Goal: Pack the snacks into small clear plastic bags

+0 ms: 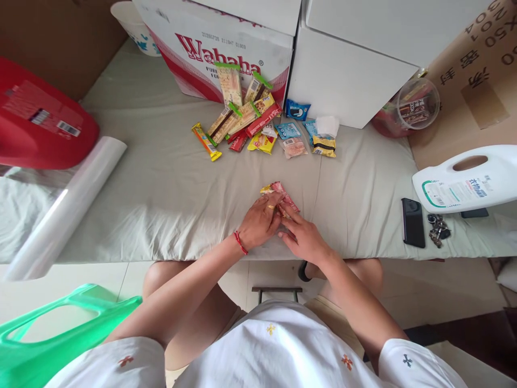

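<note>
A small pink and red snack packet (287, 198) with a yellow corner lies on the cloth-covered surface in front of me, partly hidden under my fingers. My left hand (262, 220), with a ring and a red bracelet, rests across the packet's left part, fingers stretched out flat. From the right, my right hand (302, 233) touches the packet with its fingers extended and somewhat apart. The two hands meet at the fingertips. Beyond them sits a pile of wrapped snacks: long bars with green ends (229, 83), a red bar packet (263, 117) and a yellow packet (262, 143).
Blue packets (298, 110) lie by a Wahaha carton (226, 37) and white boxes (343, 70). Right are a clear tub (418, 102), white detergent bottle (464, 180), phone (413, 222) and keys (439, 230). Left are a red container (44, 113), plastic roll (68, 210) and green bag (76, 334).
</note>
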Demonstrator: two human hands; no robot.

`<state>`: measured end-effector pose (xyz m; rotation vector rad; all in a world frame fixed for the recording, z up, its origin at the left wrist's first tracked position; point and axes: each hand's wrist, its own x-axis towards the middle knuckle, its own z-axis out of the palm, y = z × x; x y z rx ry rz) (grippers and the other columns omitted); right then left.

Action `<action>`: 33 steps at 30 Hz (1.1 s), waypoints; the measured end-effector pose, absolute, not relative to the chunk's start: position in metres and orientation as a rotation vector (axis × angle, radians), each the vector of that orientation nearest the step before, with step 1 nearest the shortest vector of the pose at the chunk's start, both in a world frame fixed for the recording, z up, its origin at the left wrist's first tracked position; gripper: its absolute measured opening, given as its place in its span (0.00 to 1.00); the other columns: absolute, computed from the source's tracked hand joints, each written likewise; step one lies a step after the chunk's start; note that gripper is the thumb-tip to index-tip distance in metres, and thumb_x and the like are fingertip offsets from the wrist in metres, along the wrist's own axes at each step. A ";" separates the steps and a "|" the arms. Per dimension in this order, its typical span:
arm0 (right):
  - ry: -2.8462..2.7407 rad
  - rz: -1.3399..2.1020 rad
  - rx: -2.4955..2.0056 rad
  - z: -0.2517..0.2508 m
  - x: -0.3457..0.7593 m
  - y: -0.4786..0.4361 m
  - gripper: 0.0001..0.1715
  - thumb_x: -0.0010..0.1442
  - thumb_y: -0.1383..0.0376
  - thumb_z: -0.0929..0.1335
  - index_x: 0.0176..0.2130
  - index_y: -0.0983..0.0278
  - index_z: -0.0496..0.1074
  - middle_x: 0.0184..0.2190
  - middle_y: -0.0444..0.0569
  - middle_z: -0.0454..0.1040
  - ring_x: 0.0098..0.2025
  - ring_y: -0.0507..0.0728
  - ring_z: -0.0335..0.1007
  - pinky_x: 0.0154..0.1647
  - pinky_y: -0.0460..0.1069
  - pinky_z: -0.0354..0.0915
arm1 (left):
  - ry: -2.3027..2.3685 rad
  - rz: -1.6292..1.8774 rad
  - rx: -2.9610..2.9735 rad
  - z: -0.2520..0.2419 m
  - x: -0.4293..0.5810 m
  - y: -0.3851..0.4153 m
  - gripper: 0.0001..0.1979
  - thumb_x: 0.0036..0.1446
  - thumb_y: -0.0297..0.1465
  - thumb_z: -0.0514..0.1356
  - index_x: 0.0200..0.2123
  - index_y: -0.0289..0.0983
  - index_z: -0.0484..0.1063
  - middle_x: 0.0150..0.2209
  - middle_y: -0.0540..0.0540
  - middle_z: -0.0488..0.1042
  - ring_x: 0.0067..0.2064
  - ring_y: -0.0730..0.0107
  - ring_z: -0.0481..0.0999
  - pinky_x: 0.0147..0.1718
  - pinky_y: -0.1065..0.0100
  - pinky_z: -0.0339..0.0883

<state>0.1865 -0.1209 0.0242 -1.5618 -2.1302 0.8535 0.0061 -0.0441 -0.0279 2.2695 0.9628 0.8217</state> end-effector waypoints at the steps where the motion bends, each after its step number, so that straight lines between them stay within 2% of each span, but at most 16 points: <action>1: -2.044 0.933 -1.462 0.028 0.195 -0.127 0.23 0.72 0.60 0.65 0.63 0.58 0.74 0.72 0.56 0.66 0.53 0.61 0.81 0.51 0.56 0.80 | 0.948 0.807 2.262 -0.030 0.004 -0.043 0.27 0.65 0.26 0.52 0.67 0.36 0.66 0.65 0.35 0.74 0.69 0.53 0.71 0.69 0.44 0.65; 4: -1.821 0.870 -1.461 0.032 0.235 -0.144 0.19 0.74 0.61 0.63 0.59 0.54 0.76 0.59 0.51 0.79 0.48 0.58 0.82 0.45 0.54 0.81 | 0.905 0.762 2.251 -0.032 0.001 -0.034 0.28 0.63 0.23 0.52 0.65 0.37 0.69 0.64 0.36 0.75 0.69 0.53 0.71 0.70 0.44 0.63; 6: -1.821 0.581 -1.657 0.026 0.264 -0.153 0.19 0.74 0.63 0.63 0.56 0.54 0.78 0.53 0.52 0.81 0.49 0.60 0.81 0.49 0.58 0.80 | 0.881 0.751 2.232 -0.031 0.000 -0.027 0.30 0.58 0.19 0.52 0.63 0.38 0.72 0.63 0.38 0.77 0.68 0.54 0.73 0.70 0.45 0.64; 9: -2.032 0.307 -1.743 0.008 0.285 -0.158 0.22 0.72 0.66 0.61 0.58 0.54 0.77 0.58 0.55 0.77 0.50 0.63 0.79 0.52 0.63 0.79 | 0.833 0.751 2.194 -0.029 -0.001 -0.021 0.33 0.54 0.16 0.51 0.60 0.39 0.75 0.61 0.41 0.79 0.65 0.57 0.76 0.69 0.48 0.66; 14: -2.282 0.307 -1.596 -0.010 0.252 -0.152 0.26 0.72 0.64 0.65 0.66 0.54 0.69 0.63 0.58 0.71 0.45 0.60 0.77 0.51 0.61 0.78 | 0.852 0.708 2.156 -0.026 -0.004 -0.018 0.33 0.54 0.15 0.50 0.60 0.39 0.75 0.62 0.43 0.78 0.67 0.61 0.74 0.69 0.52 0.66; 17: -2.382 0.413 -1.469 -0.009 0.229 -0.145 0.29 0.69 0.66 0.67 0.67 0.55 0.67 0.65 0.59 0.70 0.46 0.61 0.77 0.52 0.61 0.78 | 0.855 0.722 2.118 -0.025 -0.004 -0.017 0.38 0.52 0.14 0.50 0.65 0.40 0.71 0.62 0.45 0.79 0.68 0.62 0.72 0.70 0.51 0.65; 19: -2.410 0.466 -1.371 -0.007 0.219 -0.142 0.26 0.68 0.67 0.67 0.63 0.55 0.72 0.63 0.58 0.72 0.47 0.61 0.77 0.50 0.60 0.78 | 0.853 0.728 2.108 -0.025 -0.004 -0.017 0.42 0.51 0.14 0.49 0.70 0.41 0.64 0.59 0.46 0.81 0.68 0.64 0.72 0.71 0.50 0.61; 21: -2.371 0.539 -1.285 -0.002 0.212 -0.138 0.18 0.69 0.67 0.65 0.54 0.55 0.78 0.56 0.55 0.78 0.45 0.60 0.78 0.46 0.58 0.77 | 0.865 0.718 2.112 -0.025 -0.004 -0.017 0.45 0.52 0.14 0.49 0.74 0.41 0.57 0.57 0.47 0.82 0.67 0.65 0.74 0.73 0.48 0.55; 23: -2.223 0.645 -1.264 0.006 0.205 -0.131 0.14 0.71 0.64 0.64 0.47 0.55 0.80 0.45 0.51 0.82 0.42 0.60 0.78 0.43 0.56 0.77 | 0.875 0.703 2.127 -0.025 -0.003 -0.018 0.45 0.54 0.14 0.49 0.75 0.41 0.51 0.56 0.46 0.83 0.66 0.65 0.75 0.75 0.46 0.51; 26: -1.856 0.736 -1.427 0.017 0.194 -0.106 0.13 0.72 0.57 0.66 0.43 0.56 0.80 0.38 0.48 0.82 0.39 0.58 0.78 0.42 0.54 0.75 | 0.854 0.715 2.158 -0.026 -0.001 -0.019 0.43 0.58 0.17 0.52 0.76 0.40 0.48 0.56 0.45 0.83 0.66 0.63 0.75 0.75 0.46 0.49; 28: -1.645 0.777 -1.541 0.018 0.188 -0.083 0.13 0.70 0.54 0.69 0.42 0.58 0.80 0.34 0.46 0.81 0.35 0.57 0.76 0.39 0.52 0.72 | 0.859 0.750 2.158 -0.027 0.000 -0.020 0.43 0.59 0.19 0.54 0.76 0.39 0.48 0.60 0.42 0.80 0.67 0.61 0.74 0.74 0.47 0.53; 30: -1.511 0.868 -1.570 0.013 0.183 -0.061 0.15 0.67 0.52 0.70 0.39 0.59 0.80 0.29 0.44 0.78 0.31 0.55 0.73 0.35 0.50 0.70 | 0.897 0.774 2.130 -0.029 0.002 -0.021 0.44 0.57 0.21 0.56 0.76 0.37 0.48 0.66 0.37 0.74 0.68 0.57 0.73 0.70 0.49 0.61; 31: -1.464 0.914 -1.566 0.009 0.180 -0.053 0.16 0.66 0.51 0.70 0.38 0.60 0.79 0.28 0.43 0.76 0.29 0.55 0.71 0.33 0.50 0.68 | 0.920 0.775 2.107 -0.029 0.002 -0.022 0.46 0.55 0.21 0.56 0.76 0.36 0.47 0.67 0.35 0.72 0.68 0.55 0.73 0.67 0.50 0.66; 33: -1.403 0.954 -1.568 0.000 0.176 -0.042 0.16 0.64 0.50 0.70 0.37 0.60 0.78 0.27 0.42 0.74 0.28 0.54 0.67 0.30 0.49 0.65 | 0.947 0.755 2.044 -0.028 0.001 -0.024 0.50 0.51 0.20 0.56 0.77 0.35 0.42 0.65 0.35 0.75 0.65 0.53 0.76 0.61 0.52 0.72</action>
